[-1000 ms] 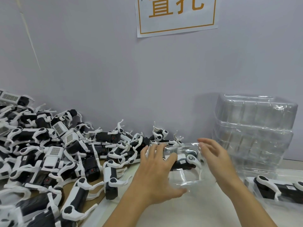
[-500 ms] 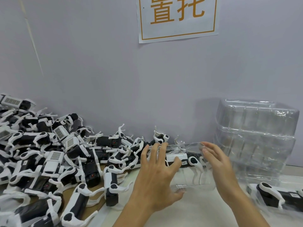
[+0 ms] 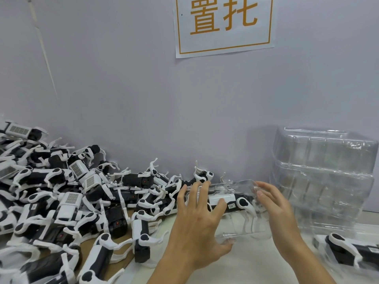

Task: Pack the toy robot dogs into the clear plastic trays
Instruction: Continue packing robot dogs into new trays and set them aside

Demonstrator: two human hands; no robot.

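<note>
Now that the clear plastic tray (image 3: 235, 212) has settled lower around its black-and-white toy robot dog (image 3: 229, 201), both hands' fingers (image 3: 196, 193) spread wide, steadying it.

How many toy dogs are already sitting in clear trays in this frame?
2. One packed dog lies in the tray between the left hand and right hand. Another lies in a tray at the lower right, partly cut off. Others may be out of view.

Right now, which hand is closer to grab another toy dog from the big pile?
The left hand, I think. The pile of toy dogs lies on its side, just past its fingers. The right hand touches the clear tray's far end, by the stack of trays.
</note>
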